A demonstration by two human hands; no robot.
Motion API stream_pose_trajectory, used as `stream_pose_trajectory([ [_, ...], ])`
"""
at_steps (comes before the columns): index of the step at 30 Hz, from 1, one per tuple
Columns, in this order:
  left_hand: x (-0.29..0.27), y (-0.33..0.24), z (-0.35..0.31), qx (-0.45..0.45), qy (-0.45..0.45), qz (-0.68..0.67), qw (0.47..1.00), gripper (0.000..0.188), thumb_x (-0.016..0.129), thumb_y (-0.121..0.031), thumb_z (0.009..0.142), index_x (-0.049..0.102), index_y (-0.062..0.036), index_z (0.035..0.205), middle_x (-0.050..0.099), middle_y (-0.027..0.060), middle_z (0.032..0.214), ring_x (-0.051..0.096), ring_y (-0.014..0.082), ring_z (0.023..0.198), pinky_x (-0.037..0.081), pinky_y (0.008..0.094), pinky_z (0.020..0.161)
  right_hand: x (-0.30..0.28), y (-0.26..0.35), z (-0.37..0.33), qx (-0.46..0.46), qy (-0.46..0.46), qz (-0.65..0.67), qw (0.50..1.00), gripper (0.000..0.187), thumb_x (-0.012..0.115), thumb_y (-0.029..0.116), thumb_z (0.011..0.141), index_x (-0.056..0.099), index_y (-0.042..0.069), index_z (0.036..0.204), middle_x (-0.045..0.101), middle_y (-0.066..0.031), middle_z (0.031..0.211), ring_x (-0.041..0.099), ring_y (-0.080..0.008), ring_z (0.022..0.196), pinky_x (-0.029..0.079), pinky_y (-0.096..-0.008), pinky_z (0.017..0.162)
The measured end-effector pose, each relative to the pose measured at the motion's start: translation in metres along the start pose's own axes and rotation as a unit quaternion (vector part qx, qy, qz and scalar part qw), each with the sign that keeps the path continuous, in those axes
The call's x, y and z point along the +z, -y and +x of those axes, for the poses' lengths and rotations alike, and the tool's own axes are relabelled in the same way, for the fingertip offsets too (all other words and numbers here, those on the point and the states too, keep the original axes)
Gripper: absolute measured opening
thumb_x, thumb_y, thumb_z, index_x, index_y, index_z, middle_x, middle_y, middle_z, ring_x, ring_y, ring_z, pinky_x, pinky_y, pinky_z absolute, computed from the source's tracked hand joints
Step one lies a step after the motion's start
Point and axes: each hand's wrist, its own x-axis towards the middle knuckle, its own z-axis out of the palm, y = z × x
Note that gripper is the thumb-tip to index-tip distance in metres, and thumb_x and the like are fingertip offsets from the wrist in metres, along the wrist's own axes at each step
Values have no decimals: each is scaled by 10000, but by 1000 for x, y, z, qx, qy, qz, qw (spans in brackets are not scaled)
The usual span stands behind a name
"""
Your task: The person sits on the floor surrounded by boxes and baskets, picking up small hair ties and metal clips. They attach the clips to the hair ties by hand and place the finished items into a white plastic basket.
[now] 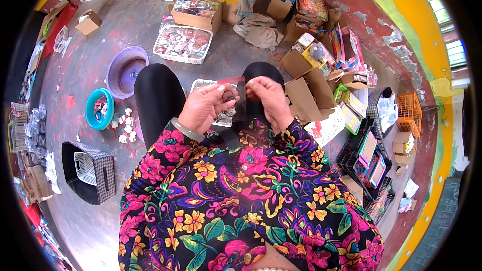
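Note:
Between my knees, my right hand (269, 99) is closed in a pinch on the edge of a small clear plastic bag (240, 106) with a red strip at its top. Close on its left, my left hand (207, 108) has thumb and fingers curled round a thin dark loop (230, 94), possibly a hair tie; its exact kind is too small to tell. The fingertips of that hand meet the bag's left side. Under both hands stands a white plastic basket (198, 83) with small pieces in it, mostly hidden by my hands and the bag.
Ahead stand a white basket of packaged goods (206, 56) and a cardboard box (213, 19). A purple basin (114, 76) and a turquoise basin (92, 120) lie left, near scattered white scraps (127, 125). At right are open cardboard boxes (310, 95) and a black crate (357, 150).

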Motion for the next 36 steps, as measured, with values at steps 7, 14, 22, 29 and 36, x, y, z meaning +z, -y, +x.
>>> stream_pose_trajectory([
  [7, -1, 7, 2, 22, -54, 103, 993, 234, 481, -111, 905, 557, 60, 1045, 607, 107, 964, 607, 176, 877, 507, 275, 796, 22, 39, -12, -352, 19, -332, 875, 131, 606, 63, 730, 643, 67, 856, 595, -69, 776, 568, -210, 716, 428, -285, 653],
  [14, -1, 23, 2, 66, -11, 191, 979, 178, 489, -67, 891, 600, 22, 998, 613, 24, 874, 574, 78, 759, 477, 205, 677, 40, 42, -20, -465, 30, -525, 712, 122, 645, 90, 678, 641, 87, 799, 596, -24, 771, 566, -198, 771, 396, -331, 721],
  [22, -2, 22, 0, 195, -32, 483, 853, 150, 520, -77, 823, 601, 8, 915, 601, 179, 723, 605, 249, 661, 455, 324, 598, 41, 35, -21, -458, 34, -547, 700, 92, 639, 95, 680, 625, 78, 769, 590, -29, 755, 568, -196, 759, 399, -339, 745],
  [29, -2, 23, -2, 230, -36, 523, 820, 147, 517, -81, 807, 609, 0, 888, 589, 211, 722, 594, 358, 680, 456, 353, 575, 43, 34, -22, -447, 32, -551, 704, 59, 621, 104, 685, 598, 76, 731, 569, -42, 736, 559, -214, 753, 398, -347, 746],
  [36, -2, 19, -4, 207, -37, 582, 786, 176, 531, -62, 818, 616, 0, 959, 618, 152, 717, 601, 172, 652, 458, 294, 595, 41, 36, -21, -430, 49, -536, 725, 69, 625, 103, 679, 599, 77, 737, 564, -42, 732, 554, -218, 758, 388, -342, 748],
])
